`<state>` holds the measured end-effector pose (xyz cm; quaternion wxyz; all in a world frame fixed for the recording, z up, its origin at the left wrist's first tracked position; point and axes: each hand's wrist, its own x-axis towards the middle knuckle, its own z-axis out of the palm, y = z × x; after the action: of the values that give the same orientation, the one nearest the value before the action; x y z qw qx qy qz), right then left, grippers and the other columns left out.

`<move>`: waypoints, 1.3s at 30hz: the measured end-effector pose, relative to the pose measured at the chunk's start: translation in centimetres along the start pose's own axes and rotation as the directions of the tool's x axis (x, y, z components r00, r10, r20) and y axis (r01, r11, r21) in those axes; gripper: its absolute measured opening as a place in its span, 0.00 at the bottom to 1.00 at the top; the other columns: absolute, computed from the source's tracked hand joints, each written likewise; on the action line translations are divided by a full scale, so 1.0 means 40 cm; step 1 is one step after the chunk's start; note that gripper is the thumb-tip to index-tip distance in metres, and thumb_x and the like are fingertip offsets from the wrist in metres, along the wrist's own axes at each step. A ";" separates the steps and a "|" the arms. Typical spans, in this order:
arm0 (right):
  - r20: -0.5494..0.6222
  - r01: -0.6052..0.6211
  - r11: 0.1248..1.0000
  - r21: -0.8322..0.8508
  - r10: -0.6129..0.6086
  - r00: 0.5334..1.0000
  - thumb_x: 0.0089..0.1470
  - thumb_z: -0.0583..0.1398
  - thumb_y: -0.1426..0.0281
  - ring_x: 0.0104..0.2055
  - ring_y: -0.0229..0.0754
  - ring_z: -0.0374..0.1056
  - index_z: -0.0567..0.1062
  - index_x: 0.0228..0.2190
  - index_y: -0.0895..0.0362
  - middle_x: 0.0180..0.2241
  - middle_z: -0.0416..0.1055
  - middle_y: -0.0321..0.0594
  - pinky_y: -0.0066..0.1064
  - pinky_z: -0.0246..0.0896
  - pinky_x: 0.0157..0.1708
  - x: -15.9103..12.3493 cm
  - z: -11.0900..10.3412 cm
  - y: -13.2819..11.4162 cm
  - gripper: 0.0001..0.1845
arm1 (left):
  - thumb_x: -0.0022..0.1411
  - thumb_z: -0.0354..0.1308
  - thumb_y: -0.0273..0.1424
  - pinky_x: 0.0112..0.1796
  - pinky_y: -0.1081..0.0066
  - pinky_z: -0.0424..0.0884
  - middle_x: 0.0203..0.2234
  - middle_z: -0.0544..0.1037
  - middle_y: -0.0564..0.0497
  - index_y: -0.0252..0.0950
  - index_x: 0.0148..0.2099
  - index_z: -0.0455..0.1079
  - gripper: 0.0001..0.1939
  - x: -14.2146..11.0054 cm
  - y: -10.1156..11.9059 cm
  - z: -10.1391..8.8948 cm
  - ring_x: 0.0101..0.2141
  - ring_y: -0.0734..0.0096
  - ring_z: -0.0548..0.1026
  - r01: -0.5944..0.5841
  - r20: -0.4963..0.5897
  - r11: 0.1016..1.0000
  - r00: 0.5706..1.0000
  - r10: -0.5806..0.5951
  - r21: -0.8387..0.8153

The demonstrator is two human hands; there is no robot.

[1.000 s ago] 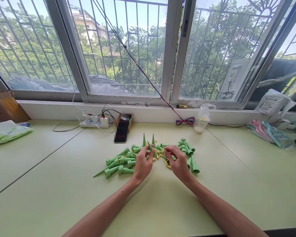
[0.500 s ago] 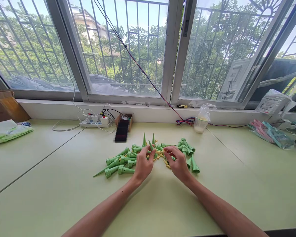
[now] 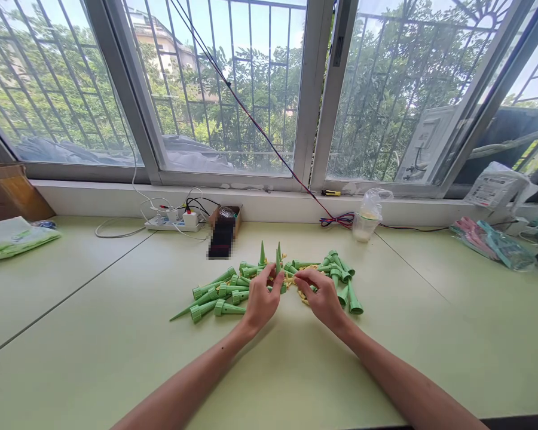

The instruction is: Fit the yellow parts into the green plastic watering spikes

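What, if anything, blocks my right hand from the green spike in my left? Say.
Only the left hand, its thumb covering part of the green spike; otherwise nothing visible blocks the right hand. Yellow pieces show beyond.

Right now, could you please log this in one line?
left hand: holds green cone, tip up | right hand: seems to pinch yellow piece | nearby: other cones on table

Green cone (image 3: 278,263): partly hidden by left hand (image 3: 260,300). Yellow piece (image 3: 294,278) at right hand (image 3: 323,295): detail too small to tell. Cardboard box (image 3: 15,194): cut by left edge.
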<state>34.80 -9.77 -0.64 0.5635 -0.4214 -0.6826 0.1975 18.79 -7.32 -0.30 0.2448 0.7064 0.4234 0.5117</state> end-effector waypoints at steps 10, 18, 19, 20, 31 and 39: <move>0.049 0.004 1.000 0.025 -0.005 0.999 0.60 0.59 0.66 0.33 0.42 0.70 0.77 0.35 0.56 0.33 0.74 0.42 0.33 0.68 0.35 -0.002 0.000 0.002 0.08 | 0.65 0.53 0.40 0.33 0.72 0.73 0.30 0.76 0.50 0.33 0.47 0.70 0.17 0.000 -0.004 0.004 0.28 0.71 0.74 0.018 -0.001 1.000 1.000 -0.018 0.024; 0.062 0.016 1.000 0.002 -0.016 0.998 0.59 0.60 0.67 0.33 0.42 0.70 0.78 0.36 0.57 0.33 0.73 0.43 0.33 0.69 0.34 -0.002 0.003 0.001 0.08 | 0.65 0.53 0.41 0.33 0.71 0.73 0.30 0.76 0.49 0.32 0.47 0.69 0.17 -0.001 0.002 0.005 0.27 0.71 0.73 0.020 0.001 0.999 1.000 -0.020 0.035; 0.064 0.019 1.000 -0.002 -0.019 0.998 0.59 0.60 0.67 0.33 0.42 0.69 0.78 0.37 0.57 0.33 0.73 0.43 0.33 0.69 0.34 -0.002 0.004 0.003 0.08 | 0.65 0.53 0.41 0.33 0.71 0.73 0.30 0.76 0.49 0.32 0.47 0.69 0.17 -0.001 0.002 0.004 0.27 0.71 0.73 0.023 -0.002 0.999 1.000 -0.023 0.036; 0.067 0.020 1.000 -0.005 -0.020 0.998 0.59 0.60 0.67 0.33 0.42 0.69 0.78 0.37 0.57 0.33 0.73 0.43 0.33 0.69 0.34 -0.002 0.004 0.004 0.08 | 0.65 0.53 0.41 0.33 0.71 0.73 0.31 0.77 0.49 0.32 0.47 0.69 0.17 -0.001 0.003 0.004 0.28 0.71 0.73 0.025 -0.002 0.999 1.000 -0.025 0.038; 0.080 0.029 1.000 -0.012 -0.028 0.996 0.59 0.59 0.66 0.32 0.42 0.69 0.77 0.37 0.56 0.32 0.72 0.42 0.33 0.68 0.33 -0.003 0.004 0.001 0.08 | 0.65 0.53 0.40 0.29 0.73 0.71 0.28 0.75 0.51 0.33 0.47 0.68 0.16 -0.003 0.003 0.002 0.25 0.73 0.72 0.002 -0.010 0.999 1.000 -0.001 0.054; 0.082 0.000 1.000 -0.027 0.003 0.997 0.60 0.58 0.65 0.30 0.40 0.68 0.76 0.34 0.57 0.29 0.72 0.40 0.31 0.65 0.31 -0.002 0.006 -0.001 0.10 | 0.66 0.52 0.40 0.29 0.73 0.70 0.26 0.72 0.53 0.33 0.47 0.67 0.15 -0.005 0.007 0.003 0.24 0.74 0.69 -0.022 -0.002 0.998 1.000 0.022 0.058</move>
<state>34.57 -9.80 -0.71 0.5292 -0.4210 -0.7074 0.2058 18.98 -7.63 -0.25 0.2182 0.7172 0.4305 0.5027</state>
